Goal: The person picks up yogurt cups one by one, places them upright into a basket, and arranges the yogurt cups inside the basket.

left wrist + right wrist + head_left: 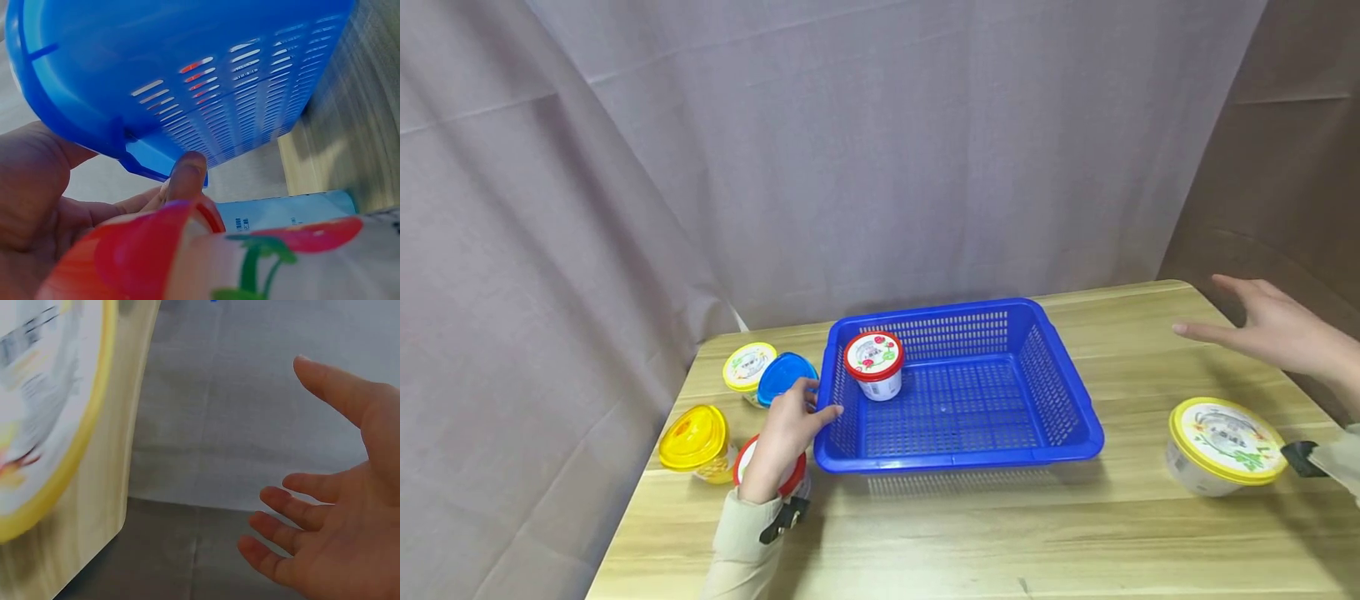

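A blue plastic basket (pixel 955 461) with slotted walls stands mid-table. At its left rim, my left hand (pixel 786 429) grips the edge, thumb over the inside and fingers on the outer side; the left wrist view shows the fingers curled under the rim (pixel 75 134). A white tub with a red lid (pixel 874 367) sits upright in the basket's back left corner. Beneath my left wrist is another red-lidded tub (pixel 793 479), partly hidden. My right hand (pixel 1273 325) is raised over the table's right edge, fingers spread and holding nothing. Below it stands a larger yellow-lidded tub (pixel 1225 446).
Left of the basket stand a tub with a yellow rim (pixel 749 367), a blue-lidded tub (pixel 784 377) close to the basket wall, and a yellow tub (pixel 696 439) near the left table edge. A grey curtain (pixel 880 167) hangs behind the wooden table (pixel 955 542).
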Demonstrator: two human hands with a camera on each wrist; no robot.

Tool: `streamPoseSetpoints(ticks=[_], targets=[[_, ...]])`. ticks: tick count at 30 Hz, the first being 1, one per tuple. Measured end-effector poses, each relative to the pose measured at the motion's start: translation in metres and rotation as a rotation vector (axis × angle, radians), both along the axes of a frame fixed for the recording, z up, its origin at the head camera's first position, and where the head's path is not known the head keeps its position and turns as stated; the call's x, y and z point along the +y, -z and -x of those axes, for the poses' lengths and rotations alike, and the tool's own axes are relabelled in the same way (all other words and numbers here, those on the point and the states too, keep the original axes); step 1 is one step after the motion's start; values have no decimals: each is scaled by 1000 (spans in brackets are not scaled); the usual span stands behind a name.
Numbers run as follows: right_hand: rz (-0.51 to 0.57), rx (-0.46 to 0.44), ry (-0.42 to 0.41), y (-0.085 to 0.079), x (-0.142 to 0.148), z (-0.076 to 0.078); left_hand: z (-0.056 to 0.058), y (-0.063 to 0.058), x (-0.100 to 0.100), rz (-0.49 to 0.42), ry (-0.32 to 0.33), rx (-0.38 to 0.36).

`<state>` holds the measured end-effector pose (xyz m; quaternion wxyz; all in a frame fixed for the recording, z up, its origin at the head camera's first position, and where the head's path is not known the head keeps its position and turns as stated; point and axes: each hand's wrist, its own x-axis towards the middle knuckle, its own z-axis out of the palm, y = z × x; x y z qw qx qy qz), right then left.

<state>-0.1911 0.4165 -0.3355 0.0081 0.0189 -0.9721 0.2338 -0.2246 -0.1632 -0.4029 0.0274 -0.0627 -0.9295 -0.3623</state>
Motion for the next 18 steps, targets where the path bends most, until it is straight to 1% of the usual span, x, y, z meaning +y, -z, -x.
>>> streamPoseSetpoints(ticks=[7, 13, 16, 18], targets=[[-13, 0, 26, 22, 12, -16, 0, 2, -2, -4, 0, -6], [18, -45, 24, 41, 18, -29, -1, 2, -2, 2, 2, -5], [28, -64, 1, 50, 20, -36, -1, 2, -1, 6, 4, -4], [32, -59, -20, 58, 22, -41, -1, 2, -2, 10, 5, -4]])
